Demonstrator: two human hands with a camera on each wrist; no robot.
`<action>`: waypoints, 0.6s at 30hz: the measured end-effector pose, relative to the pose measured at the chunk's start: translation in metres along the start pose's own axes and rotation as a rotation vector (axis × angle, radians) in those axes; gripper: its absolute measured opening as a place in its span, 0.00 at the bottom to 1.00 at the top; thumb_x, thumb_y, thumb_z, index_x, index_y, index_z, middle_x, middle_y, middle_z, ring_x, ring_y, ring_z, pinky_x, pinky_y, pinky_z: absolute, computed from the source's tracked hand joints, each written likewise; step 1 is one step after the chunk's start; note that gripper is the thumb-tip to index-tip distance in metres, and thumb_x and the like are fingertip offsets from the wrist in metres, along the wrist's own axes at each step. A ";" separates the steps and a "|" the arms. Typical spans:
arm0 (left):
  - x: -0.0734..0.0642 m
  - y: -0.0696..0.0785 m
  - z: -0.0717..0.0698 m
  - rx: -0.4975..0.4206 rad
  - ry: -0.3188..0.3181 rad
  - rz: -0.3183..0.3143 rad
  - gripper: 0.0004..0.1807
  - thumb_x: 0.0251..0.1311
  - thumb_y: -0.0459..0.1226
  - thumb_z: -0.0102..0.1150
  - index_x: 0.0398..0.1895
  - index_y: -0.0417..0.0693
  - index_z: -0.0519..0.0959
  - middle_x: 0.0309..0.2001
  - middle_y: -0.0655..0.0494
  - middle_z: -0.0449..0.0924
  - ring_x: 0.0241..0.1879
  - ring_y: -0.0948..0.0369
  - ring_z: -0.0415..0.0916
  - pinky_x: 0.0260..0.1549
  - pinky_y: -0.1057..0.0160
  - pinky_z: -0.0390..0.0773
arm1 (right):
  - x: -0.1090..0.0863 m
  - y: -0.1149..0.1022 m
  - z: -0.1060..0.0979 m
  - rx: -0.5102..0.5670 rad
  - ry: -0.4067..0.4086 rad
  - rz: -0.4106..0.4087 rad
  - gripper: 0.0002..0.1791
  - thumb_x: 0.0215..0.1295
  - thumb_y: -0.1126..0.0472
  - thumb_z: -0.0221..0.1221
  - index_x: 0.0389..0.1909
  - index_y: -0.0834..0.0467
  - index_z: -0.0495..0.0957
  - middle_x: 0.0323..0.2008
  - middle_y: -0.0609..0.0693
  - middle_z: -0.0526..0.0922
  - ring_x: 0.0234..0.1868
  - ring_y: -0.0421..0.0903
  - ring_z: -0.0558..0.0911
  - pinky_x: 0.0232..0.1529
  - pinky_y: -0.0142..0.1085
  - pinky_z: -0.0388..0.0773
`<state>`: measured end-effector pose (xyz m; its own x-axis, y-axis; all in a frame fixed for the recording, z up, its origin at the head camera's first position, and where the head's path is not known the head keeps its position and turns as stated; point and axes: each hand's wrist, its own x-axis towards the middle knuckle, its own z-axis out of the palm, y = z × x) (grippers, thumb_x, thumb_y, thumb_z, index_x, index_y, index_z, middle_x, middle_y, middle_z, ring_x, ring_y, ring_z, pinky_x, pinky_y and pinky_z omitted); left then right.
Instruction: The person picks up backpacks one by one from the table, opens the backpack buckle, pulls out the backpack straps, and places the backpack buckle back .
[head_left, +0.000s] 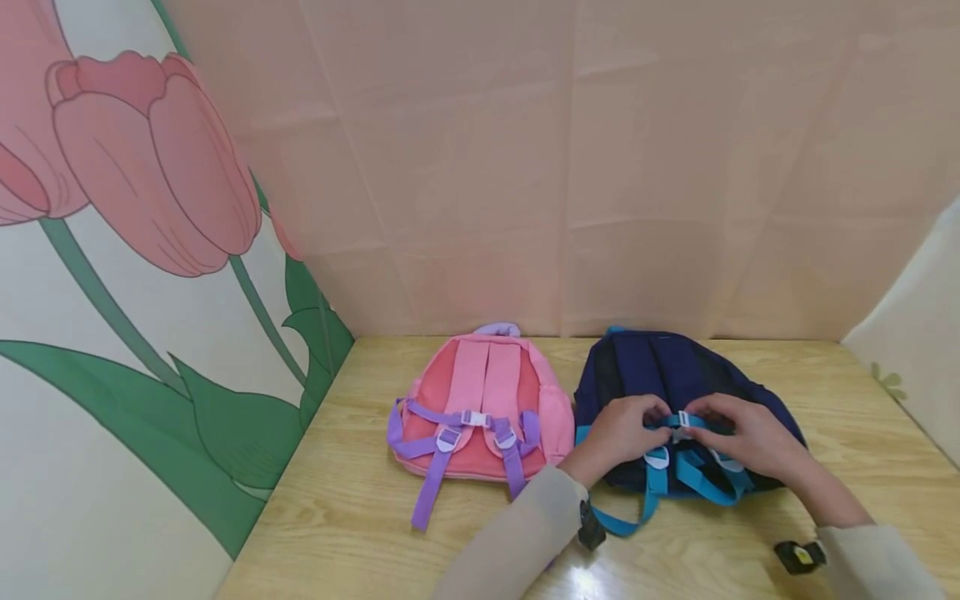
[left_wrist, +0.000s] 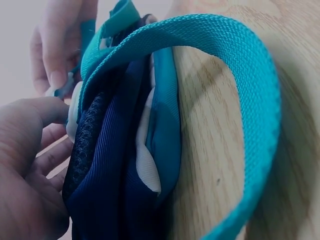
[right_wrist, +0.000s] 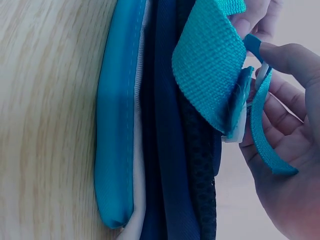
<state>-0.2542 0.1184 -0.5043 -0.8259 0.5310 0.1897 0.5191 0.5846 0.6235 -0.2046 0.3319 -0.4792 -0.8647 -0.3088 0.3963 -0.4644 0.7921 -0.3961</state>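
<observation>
A navy backpack with teal straps lies back panel up on the wooden table. Across its shoulder straps runs a teal chest strap with a small white buckle. My left hand pinches this strap on the buckle's left side. My right hand holds the strap at the buckle from the right, its thumb at the white plastic in the right wrist view, where a loose strap end curves along the palm. A wide teal webbing loop stands in front of the bag's edge in the left wrist view.
To the left, touching or close beside the navy bag, lies a pink backpack with purple straps and a white chest buckle. A pinkish cloth wall rises behind the table, and a tulip-printed panel stands at left.
</observation>
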 end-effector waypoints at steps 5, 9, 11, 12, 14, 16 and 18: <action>0.000 0.000 0.001 0.006 0.002 -0.011 0.09 0.64 0.47 0.67 0.46 0.64 0.83 0.38 0.75 0.82 0.37 0.78 0.74 0.37 0.79 0.70 | -0.001 0.002 0.001 0.003 0.012 -0.017 0.12 0.57 0.57 0.74 0.41 0.48 0.84 0.36 0.39 0.84 0.35 0.31 0.78 0.33 0.32 0.77; 0.000 0.001 0.000 -0.001 -0.004 -0.030 0.09 0.63 0.47 0.68 0.46 0.63 0.83 0.37 0.75 0.82 0.36 0.78 0.74 0.37 0.79 0.71 | -0.002 0.004 0.001 0.005 0.013 -0.021 0.13 0.56 0.58 0.74 0.41 0.48 0.84 0.36 0.39 0.85 0.35 0.31 0.79 0.33 0.32 0.78; 0.000 0.001 0.000 0.000 -0.006 -0.037 0.09 0.63 0.47 0.68 0.46 0.63 0.83 0.37 0.75 0.82 0.36 0.77 0.74 0.36 0.78 0.71 | -0.002 0.005 0.001 0.007 0.009 -0.016 0.13 0.56 0.58 0.74 0.41 0.48 0.84 0.37 0.39 0.85 0.35 0.31 0.79 0.33 0.32 0.78; -0.001 0.001 -0.001 0.001 -0.007 -0.040 0.09 0.63 0.47 0.68 0.45 0.63 0.83 0.37 0.75 0.82 0.36 0.77 0.74 0.36 0.78 0.71 | -0.002 0.006 0.000 0.009 0.009 -0.013 0.13 0.57 0.58 0.74 0.41 0.47 0.84 0.37 0.40 0.85 0.36 0.31 0.79 0.33 0.33 0.78; -0.001 0.001 -0.001 0.007 -0.008 -0.043 0.09 0.63 0.47 0.68 0.45 0.64 0.83 0.37 0.76 0.82 0.36 0.78 0.74 0.36 0.78 0.71 | -0.002 0.006 -0.001 0.012 0.006 -0.007 0.13 0.57 0.58 0.74 0.42 0.47 0.84 0.37 0.40 0.85 0.36 0.31 0.79 0.34 0.32 0.78; 0.000 0.001 -0.001 0.013 -0.009 -0.045 0.09 0.63 0.47 0.68 0.45 0.64 0.83 0.38 0.76 0.82 0.36 0.78 0.74 0.36 0.78 0.71 | -0.003 0.007 -0.002 0.014 0.003 -0.003 0.13 0.57 0.58 0.74 0.42 0.47 0.84 0.37 0.40 0.85 0.36 0.31 0.79 0.34 0.32 0.78; -0.001 0.001 0.000 0.015 -0.011 -0.047 0.09 0.63 0.47 0.68 0.45 0.64 0.83 0.38 0.76 0.82 0.36 0.78 0.74 0.35 0.78 0.71 | -0.003 0.007 -0.002 0.017 0.002 -0.002 0.13 0.57 0.58 0.74 0.42 0.47 0.85 0.37 0.40 0.86 0.37 0.31 0.80 0.35 0.32 0.79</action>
<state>-0.2533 0.1185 -0.5035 -0.8470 0.5095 0.1516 0.4828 0.6181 0.6204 -0.2044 0.3396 -0.4814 -0.8635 -0.3090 0.3986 -0.4690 0.7826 -0.4094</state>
